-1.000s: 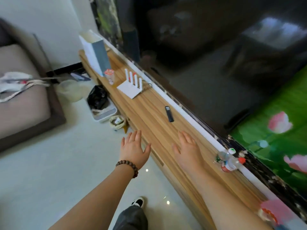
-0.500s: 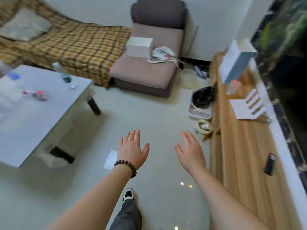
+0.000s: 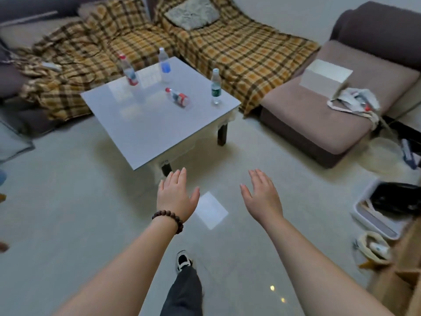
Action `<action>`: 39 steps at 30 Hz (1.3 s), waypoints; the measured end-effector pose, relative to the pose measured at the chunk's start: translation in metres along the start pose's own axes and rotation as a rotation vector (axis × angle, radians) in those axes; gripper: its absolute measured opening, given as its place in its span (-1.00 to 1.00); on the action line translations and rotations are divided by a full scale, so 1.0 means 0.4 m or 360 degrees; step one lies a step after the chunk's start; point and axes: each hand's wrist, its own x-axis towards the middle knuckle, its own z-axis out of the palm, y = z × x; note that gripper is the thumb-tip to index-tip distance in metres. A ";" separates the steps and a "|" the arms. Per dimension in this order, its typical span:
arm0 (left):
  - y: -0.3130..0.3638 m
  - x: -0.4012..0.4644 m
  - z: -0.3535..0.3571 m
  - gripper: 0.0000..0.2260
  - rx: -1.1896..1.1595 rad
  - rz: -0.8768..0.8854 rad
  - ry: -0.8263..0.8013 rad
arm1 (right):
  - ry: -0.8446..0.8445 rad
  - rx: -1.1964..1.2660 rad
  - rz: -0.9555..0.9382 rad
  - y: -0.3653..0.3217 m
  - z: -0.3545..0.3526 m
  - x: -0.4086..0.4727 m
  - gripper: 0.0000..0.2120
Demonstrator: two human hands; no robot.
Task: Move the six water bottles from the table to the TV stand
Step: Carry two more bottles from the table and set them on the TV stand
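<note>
Both hands are empty, with fingers stretched out flat and close together, thumbs spread to the side. The left hand [image 3: 175, 195] and the right hand [image 3: 262, 195] are held palm down over the pale floor [image 3: 68, 224], level with each other and apart, touching nothing. Both bare forearms reach forward from the lower edge of the view; a dark beaded bracelet [image 3: 168, 218] circles the left wrist. Below, a grey trouser leg ends in a black-and-white shoe [image 3: 183, 261].

Ahead stands a low white table [image 3: 145, 133] with dark legs. Four water bottles are on it: a red-labelled bottle [image 3: 128, 69] upright at the far left, a blue-labelled bottle [image 3: 164, 65] upright behind, a green-labelled bottle [image 3: 215, 86] upright near the right edge, and a second red-labelled bottle lying on its side [image 3: 178, 97] between them. Behind the table a sofa is draped with a yellow plaid blanket [image 3: 239, 46]. To the right a brown seat [image 3: 319, 110] carries a white box [image 3: 325, 76]. A wooden stand edge [image 3: 401, 277] shows at the lower right
</note>
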 end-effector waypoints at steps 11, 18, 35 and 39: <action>-0.159 0.378 -0.023 -0.40 -0.0044 -0.0153 -0.0031 | -0.0124 -0.0101 -0.0086 -0.182 0.099 0.391 -0.47; -0.153 0.623 -0.060 -0.43 -0.0079 -0.0142 -0.0026 | -0.0112 -0.0078 -0.0081 -0.245 0.092 0.625 -0.47; 0.079 1.284 0.028 -0.42 -0.0065 -0.0561 -0.0021 | -0.0382 -0.0132 -0.0254 -0.093 0.009 1.438 -0.48; 0.131 1.375 0.038 -0.42 -0.0060 -0.0644 -0.0033 | -0.0445 -0.0095 -0.0281 -0.078 -0.006 1.582 -0.47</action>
